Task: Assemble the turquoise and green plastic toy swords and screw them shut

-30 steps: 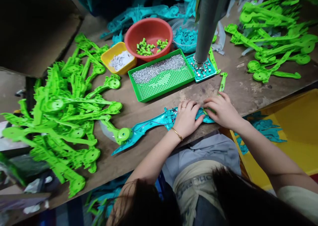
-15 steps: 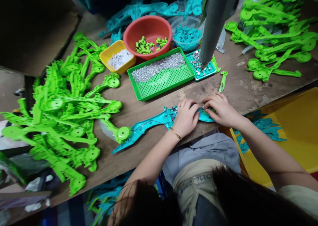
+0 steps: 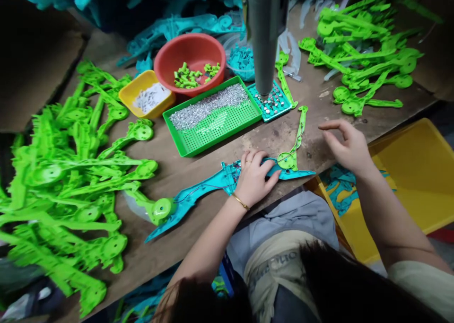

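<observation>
A blue plastic bow-shaped shell (image 3: 202, 187) with thin wires inside lies across the front of the bench. My left hand (image 3: 254, 178) lies over its middle, fingers curled around it and pressing it down. A green limb piece (image 3: 289, 160) sits at the shell's right part, its arm pointing up and away with a wire along it. Another green limb piece (image 3: 161, 211) with a round end rests at the shell's left part. My right hand (image 3: 345, 143) is raised off to the right, thumb and index finger apart, with nothing visible between them.
A green tray (image 3: 213, 141) of small metal screws adjoins a blue tray (image 3: 285, 106) of round metal parts. Behind are a red bowl (image 3: 163, 60) and a yellow tub (image 3: 131, 106). A grey upright tool (image 3: 264, 44) hangs overhead. Green pieces pile up left (image 3: 71, 171) and right (image 3: 369, 53).
My right hand has let go at the shell's right part and moved to the right, uncovering the green limb piece. My left hand stays on the shell. The view has shifted.
</observation>
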Available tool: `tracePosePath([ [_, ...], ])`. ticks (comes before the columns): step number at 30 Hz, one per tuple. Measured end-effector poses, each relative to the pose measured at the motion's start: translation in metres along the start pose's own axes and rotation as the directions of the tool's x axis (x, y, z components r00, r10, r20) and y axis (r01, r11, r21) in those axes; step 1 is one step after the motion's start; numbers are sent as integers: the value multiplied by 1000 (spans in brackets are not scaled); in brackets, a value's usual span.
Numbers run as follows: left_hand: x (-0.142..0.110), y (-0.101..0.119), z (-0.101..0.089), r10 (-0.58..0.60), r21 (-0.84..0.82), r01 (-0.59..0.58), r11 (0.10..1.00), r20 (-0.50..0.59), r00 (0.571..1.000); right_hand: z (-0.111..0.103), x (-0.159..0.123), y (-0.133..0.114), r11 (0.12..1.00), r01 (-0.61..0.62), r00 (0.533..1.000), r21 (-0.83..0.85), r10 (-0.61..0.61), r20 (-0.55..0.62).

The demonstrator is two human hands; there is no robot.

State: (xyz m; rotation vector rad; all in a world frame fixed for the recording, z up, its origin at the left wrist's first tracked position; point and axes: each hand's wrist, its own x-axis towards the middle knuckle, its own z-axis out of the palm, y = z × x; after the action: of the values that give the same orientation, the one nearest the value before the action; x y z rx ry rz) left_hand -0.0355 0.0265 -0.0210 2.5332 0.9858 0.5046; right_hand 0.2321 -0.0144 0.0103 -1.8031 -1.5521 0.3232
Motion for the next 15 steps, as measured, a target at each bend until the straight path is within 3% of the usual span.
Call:
tracePosePath([
  [4,0,0,-3,2,-8,-2,1000,10,1000,-2,7,13,999,45,999,-27,-44,18],
  [7,0,0,-5,-3,-6,3,1000,29,1000,6,31,16,991,132,987,-11,-131,96],
  [9,-1,-1,-7,-7,-3,7,1000,35,999,14,62,18,987,158,976,-6,-155,153],
  [11,-1,-1,-8,-9,-4,9,1000,41,999,24,103,22,992,115,978,-52,-104,183],
  [15,3,0,-14,-11,7,10,1000,74,997,53,191,29,984,-46,991,-174,66,113],
])
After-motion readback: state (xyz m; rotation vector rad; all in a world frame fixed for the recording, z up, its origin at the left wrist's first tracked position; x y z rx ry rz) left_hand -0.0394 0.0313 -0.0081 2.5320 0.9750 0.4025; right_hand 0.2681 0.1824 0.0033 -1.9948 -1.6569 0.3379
